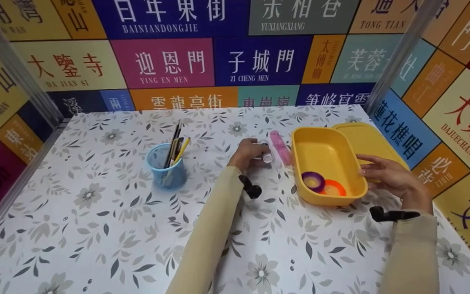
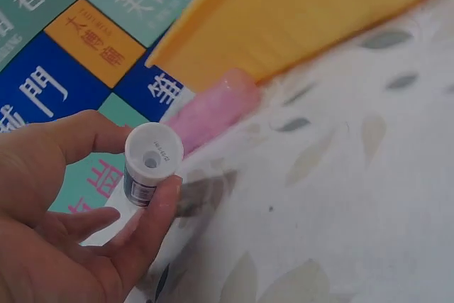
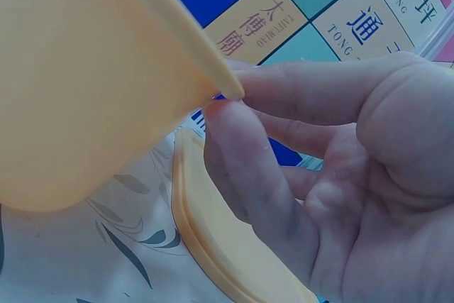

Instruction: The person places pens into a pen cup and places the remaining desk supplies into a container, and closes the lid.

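My left hand (image 1: 250, 154) pinches a small white-ended tube (image 2: 153, 154) with a printed label, between thumb and fingertips. Its round white end, with a small hole in the middle, faces the left wrist camera. Just right of this hand lies a long pink object (image 1: 280, 147) with rounded ends. My right hand (image 1: 394, 177) holds the rim of a yellow plastic box (image 1: 329, 200) at its right side, thumb and index finger at the edge in the right wrist view. Inside the box are a purple tape roll (image 1: 313, 182) and an orange tape roll (image 1: 338, 188).
A yellow lid (image 1: 367, 141) lies behind and right of the box, partly hidden by it. To the left stands a light blue cup (image 1: 169, 177) with brushes and a yellow pencil. The floral-covered table (image 1: 137, 228) is bordered by sign-printed walls (image 1: 161, 63).
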The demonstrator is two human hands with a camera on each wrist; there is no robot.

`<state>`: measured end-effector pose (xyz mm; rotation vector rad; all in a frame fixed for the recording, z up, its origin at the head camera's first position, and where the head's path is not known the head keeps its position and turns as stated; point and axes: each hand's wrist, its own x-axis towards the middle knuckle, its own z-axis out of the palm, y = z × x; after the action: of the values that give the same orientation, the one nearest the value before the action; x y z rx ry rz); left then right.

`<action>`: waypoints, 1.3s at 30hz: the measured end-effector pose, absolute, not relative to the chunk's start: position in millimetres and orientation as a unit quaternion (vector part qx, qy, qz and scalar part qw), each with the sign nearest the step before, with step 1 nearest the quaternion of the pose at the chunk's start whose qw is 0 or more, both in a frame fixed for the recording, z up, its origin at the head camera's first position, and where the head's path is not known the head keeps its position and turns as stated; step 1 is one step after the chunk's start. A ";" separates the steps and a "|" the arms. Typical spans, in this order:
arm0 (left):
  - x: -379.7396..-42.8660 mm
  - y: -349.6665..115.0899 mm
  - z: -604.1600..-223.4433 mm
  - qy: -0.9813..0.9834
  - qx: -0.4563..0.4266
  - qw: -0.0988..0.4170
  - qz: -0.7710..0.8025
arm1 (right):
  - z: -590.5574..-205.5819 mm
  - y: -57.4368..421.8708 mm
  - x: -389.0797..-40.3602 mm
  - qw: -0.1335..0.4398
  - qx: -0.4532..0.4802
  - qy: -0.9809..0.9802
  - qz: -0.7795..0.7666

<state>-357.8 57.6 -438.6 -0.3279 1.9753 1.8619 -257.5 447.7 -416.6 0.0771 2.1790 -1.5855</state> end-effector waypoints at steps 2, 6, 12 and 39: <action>-358.2 52.9 -439.0 0.695 -0.111 0.206 0.680 | -416.2 447.8 -256.9 0.220 0.028 0.789 -0.574; -359.2 47.2 -443.2 0.640 -0.102 0.226 0.727 | -416.0 448.5 -255.7 0.221 0.029 0.782 -0.583; -359.4 46.3 -448.9 0.536 -0.123 0.252 0.796 | -417.8 450.6 -255.3 0.222 0.030 0.775 -0.591; -339.6 85.8 -402.8 0.471 -0.013 0.276 0.838 | -417.9 449.0 -257.8 0.226 0.024 0.784 -0.577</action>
<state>-339.6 85.8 -402.8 -0.0353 1.2647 2.2521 -257.8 449.0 -417.9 0.0651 2.1629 -1.5923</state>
